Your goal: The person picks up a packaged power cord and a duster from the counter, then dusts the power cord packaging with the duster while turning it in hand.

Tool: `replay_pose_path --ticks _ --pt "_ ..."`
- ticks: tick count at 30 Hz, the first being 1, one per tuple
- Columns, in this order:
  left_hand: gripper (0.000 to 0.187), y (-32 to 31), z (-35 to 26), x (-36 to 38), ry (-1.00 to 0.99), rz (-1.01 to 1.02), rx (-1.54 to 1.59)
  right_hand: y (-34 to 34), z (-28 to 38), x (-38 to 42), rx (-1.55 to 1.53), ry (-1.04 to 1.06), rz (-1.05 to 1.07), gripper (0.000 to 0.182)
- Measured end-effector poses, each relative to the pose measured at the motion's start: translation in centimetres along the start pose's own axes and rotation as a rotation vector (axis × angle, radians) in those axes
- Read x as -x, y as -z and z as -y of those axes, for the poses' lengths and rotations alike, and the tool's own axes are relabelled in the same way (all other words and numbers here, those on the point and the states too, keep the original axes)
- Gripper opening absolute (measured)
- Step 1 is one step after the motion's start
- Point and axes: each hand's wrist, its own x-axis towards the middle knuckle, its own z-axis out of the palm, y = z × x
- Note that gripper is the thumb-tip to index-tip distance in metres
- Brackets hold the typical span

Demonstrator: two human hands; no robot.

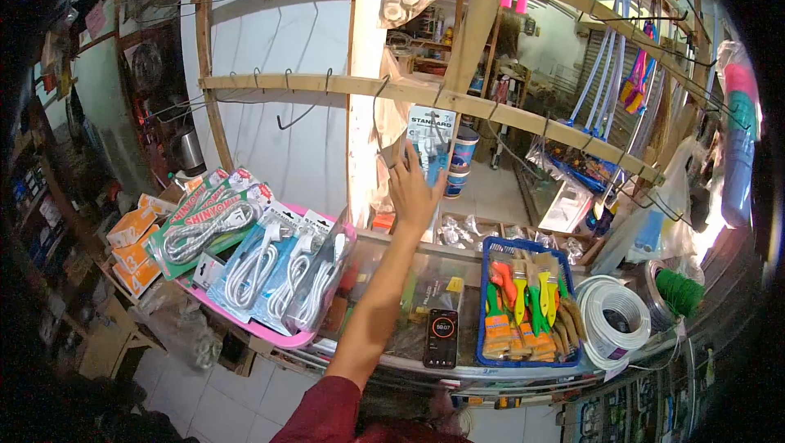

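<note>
The left hand (415, 202) reaches up over the counter (391, 300) to a blue and white pack (431, 124) marked STANDARD, which hangs upright just below a wooden bar (531, 122) with wire hooks. Its fingers (399, 171) point upward, partly spread, with the thumb apart from them, and they overlap the pack's lower part; I cannot tell whether they grip it. The right hand is out of view, so I cannot tell how its fingers stand. Below and left of the reaching arm, a pink tray (288, 340) holds packs of white cord (252, 273). Just right of the forearm, a phone (441, 338) lies on the counter, near a blue basket (530, 364) of paintbrushes (543, 300). Beside the basket sits a roll of white cable (592, 312)
</note>
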Motion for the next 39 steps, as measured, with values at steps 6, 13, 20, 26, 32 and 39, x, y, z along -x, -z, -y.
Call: replay_pose_path --ticks 6,13,20,26,32,39 --pt "0.095 -0.4 0.5 1.9 0.129 0.056 0.124 -0.8 0.1 0.3 0.002 0.04 -0.018 0.023" --pt "0.046 14.2 -4.8 16.4 0.039 0.537 0.662 -2.6 1.8 0.6 0.023 0.101 0.018 0.023" --pt "0.047 27.6 3.5 8.7 -0.048 0.417 -0.146 -7.3 5.0 1.3 0.001 0.095 -0.023 0.023" --pt "0.055 28.3 8.8 9.6 -0.065 0.556 -0.198 -12.3 7.9 2.5 0.005 0.085 -0.122 0.023" --pt "0.048 30.6 9.3 7.7 0.329 0.731 0.497 -13.7 8.5 6.3 0.05 0.046 -0.304 0.022" --pt "0.053 32.4 9.7 8.2 0.576 0.811 1.265 -13.7 6.1 14.2 0.145 -0.083 -0.574 0.022"
